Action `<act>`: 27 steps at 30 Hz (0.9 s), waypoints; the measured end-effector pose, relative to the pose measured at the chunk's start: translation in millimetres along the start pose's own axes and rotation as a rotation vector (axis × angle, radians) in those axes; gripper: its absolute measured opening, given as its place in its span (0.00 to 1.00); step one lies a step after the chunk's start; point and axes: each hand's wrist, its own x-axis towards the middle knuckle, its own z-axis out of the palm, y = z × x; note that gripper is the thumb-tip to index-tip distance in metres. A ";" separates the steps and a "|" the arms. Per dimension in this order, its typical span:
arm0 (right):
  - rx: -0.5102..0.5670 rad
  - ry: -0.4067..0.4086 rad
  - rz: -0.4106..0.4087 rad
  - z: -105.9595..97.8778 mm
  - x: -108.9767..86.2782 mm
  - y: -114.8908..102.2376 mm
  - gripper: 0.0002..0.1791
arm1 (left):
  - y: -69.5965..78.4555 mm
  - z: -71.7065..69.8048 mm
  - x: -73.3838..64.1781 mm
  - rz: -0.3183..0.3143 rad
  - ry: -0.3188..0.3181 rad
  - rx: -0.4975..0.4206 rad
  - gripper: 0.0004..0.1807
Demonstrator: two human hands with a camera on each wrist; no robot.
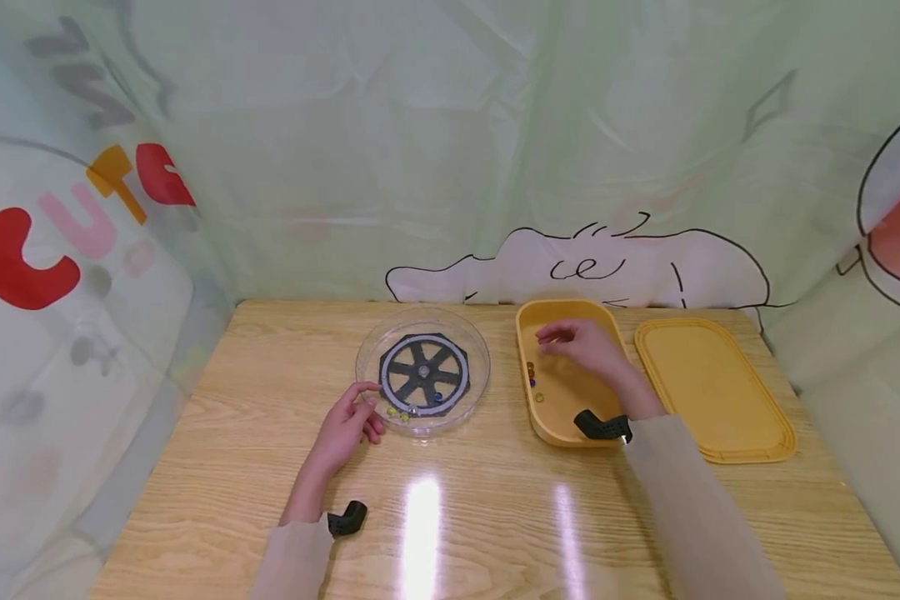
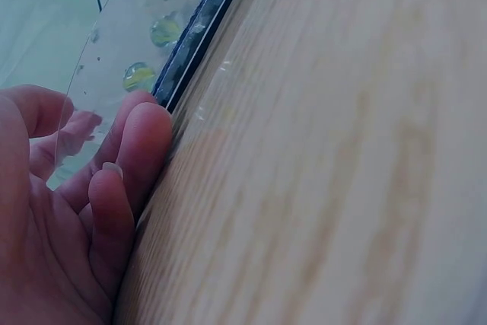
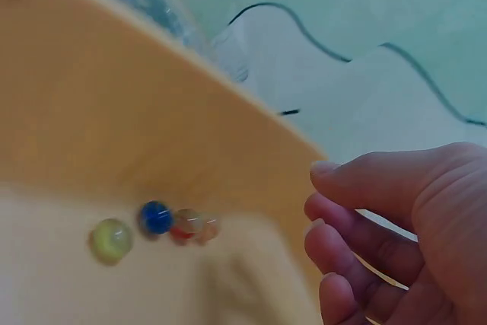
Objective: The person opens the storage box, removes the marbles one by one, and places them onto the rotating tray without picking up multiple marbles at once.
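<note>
A clear round dish [image 1: 482, 371] holds several glass marbles, among them a blue one [image 1: 438, 397] and yellow-green ones [image 2: 139, 77]. My left hand [image 1: 347, 421] grips the dish's near left rim, with one finger showing through the clear wall and others low beside the base. My right hand [image 1: 587, 343] hovers over the yellow bin [image 1: 570, 417], fingers loosely bent, nothing visible between thumb and fingertips. On the bin floor along its left side lie a blue marble [image 3: 156, 218], a yellow marble [image 3: 112, 240] and reddish-orange marbles [image 3: 186, 226].
Beneath the clear dish shows a black and grey spoked wheel shape [image 1: 424, 375]. A yellow lid [image 1: 712, 387] lies flat to the right of the bin. A printed curtain [image 1: 360, 167] hangs behind the wooden table [image 1: 225, 450]. Each wrist wears a black device.
</note>
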 end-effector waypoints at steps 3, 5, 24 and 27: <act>-0.007 -0.055 0.028 4.5 6.8 9.0 0.13 | -8.6 -0.1 2.5 0.015 0.006 -0.001 0.16; -0.018 -0.088 0.053 6.9 9.9 13.0 0.13 | -10.8 0.0 2.7 0.025 0.007 0.001 0.15; -0.117 -0.168 0.086 14.9 26.9 15.7 0.12 | -8.0 1.1 0.6 0.021 0.015 0.012 0.15; -0.133 -0.160 0.060 17.1 28.8 15.6 0.11 | -8.7 0.2 1.3 0.019 0.017 0.019 0.14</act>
